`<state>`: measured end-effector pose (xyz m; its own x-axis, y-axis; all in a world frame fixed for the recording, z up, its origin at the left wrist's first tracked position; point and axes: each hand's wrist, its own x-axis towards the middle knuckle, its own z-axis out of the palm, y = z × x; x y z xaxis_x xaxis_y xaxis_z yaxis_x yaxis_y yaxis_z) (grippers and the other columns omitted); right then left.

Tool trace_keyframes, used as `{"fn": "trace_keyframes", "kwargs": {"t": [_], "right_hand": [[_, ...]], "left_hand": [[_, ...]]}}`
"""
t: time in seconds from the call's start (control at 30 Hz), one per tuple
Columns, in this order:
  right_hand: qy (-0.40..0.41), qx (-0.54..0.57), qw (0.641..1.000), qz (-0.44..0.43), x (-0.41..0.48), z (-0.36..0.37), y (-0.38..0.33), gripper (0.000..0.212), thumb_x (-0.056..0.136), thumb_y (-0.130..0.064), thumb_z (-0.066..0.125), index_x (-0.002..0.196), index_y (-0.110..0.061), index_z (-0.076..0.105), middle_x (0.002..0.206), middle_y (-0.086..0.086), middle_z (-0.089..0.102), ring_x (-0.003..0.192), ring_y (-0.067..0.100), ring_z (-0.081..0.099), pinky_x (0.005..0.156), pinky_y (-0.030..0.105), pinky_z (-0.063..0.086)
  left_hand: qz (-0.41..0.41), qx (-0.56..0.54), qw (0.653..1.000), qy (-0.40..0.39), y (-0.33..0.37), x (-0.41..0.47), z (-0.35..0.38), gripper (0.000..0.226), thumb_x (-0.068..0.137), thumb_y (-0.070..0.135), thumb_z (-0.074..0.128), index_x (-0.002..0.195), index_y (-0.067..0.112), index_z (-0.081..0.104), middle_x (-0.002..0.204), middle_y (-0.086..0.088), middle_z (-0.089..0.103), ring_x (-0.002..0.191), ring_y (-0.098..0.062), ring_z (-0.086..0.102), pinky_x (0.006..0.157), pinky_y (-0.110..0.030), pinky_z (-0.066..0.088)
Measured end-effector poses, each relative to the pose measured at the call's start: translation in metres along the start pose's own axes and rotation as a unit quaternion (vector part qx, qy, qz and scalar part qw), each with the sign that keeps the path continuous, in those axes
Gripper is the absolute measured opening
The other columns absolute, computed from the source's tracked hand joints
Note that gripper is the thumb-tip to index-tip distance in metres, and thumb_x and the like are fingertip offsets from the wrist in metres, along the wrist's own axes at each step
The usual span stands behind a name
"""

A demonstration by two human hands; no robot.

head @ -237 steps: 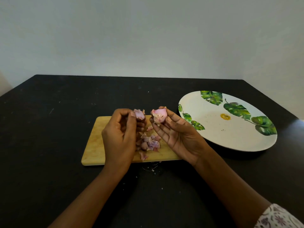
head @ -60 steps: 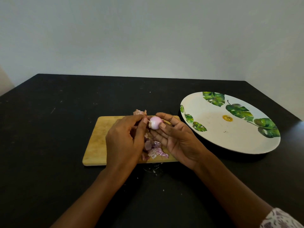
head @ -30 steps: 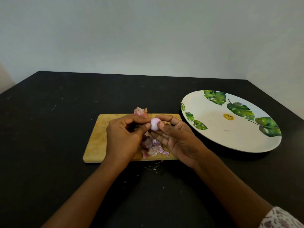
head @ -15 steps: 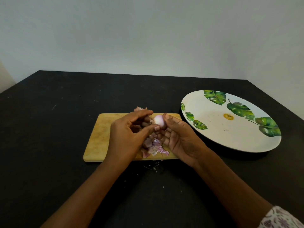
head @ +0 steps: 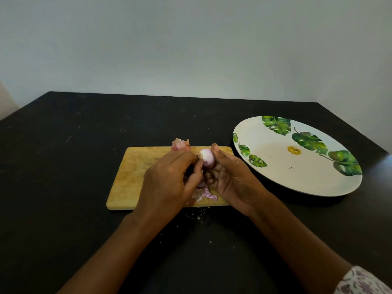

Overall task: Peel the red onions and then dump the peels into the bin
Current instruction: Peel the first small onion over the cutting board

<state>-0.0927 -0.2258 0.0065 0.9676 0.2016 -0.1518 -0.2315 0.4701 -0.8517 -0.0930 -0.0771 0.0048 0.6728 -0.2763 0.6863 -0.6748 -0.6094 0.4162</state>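
A small pale-pink peeled onion is held above the wooden cutting board. My right hand grips it from the right, with the thumb over its top. My left hand pinches at the onion's left end with curled fingertips. A heap of pink and purple peels lies on the board under both hands. Another onion with loose papery skin sits at the board's far edge, partly hidden behind my left hand. No bin is in view.
A large white plate with green leaf prints lies to the right of the board, with a small yellow stain on it. Peel crumbs are scattered on the black table in front of the board. A pale wall stands behind.
The skin has come off the onion since the earliest frame. In the last second my hands lifted it slightly, and my left fingertips closed on its left end.
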Motion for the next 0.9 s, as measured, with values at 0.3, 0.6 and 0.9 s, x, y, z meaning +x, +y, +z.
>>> {"fn": "trace_keyframes", "kwargs": {"t": [0.3,0.6,0.9], "right_hand": [[0.046,0.024,0.999,-0.004,-0.0012,0.0005,-0.0021,0.034,0.083,-0.035,0.059,0.097,-0.004,0.064,0.084,0.012,0.072,0.074,0.017,0.068,0.071,0.028,0.059],[0.009,0.058,0.998,-0.020,-0.0029,0.0019,-0.0015,0.030,0.076,-0.025,0.059,0.097,-0.003,0.063,0.084,0.011,0.074,0.072,0.014,0.071,0.068,0.022,0.059],[0.022,0.005,1.000,0.020,-0.0034,0.0009,-0.0034,0.039,0.078,-0.040,0.059,0.091,-0.005,0.067,0.076,0.011,0.072,0.063,0.015,0.069,0.064,0.023,0.057]], "left_hand": [[-0.087,-0.081,0.991,0.060,-0.0033,0.0018,-0.0028,0.029,0.081,0.026,0.066,0.110,0.026,0.061,0.088,0.015,0.063,0.076,0.002,0.061,0.068,-0.010,0.050],[-0.143,-0.156,0.975,0.062,-0.0013,0.0008,0.0024,0.030,0.074,0.027,0.071,0.104,0.024,0.065,0.089,0.021,0.062,0.086,0.011,0.060,0.070,-0.003,0.045],[-0.126,-0.192,0.969,0.091,-0.0003,0.0014,0.0023,0.013,0.079,0.022,0.069,0.092,0.021,0.070,0.083,0.013,0.068,0.079,-0.001,0.065,0.067,-0.013,0.051]]}}
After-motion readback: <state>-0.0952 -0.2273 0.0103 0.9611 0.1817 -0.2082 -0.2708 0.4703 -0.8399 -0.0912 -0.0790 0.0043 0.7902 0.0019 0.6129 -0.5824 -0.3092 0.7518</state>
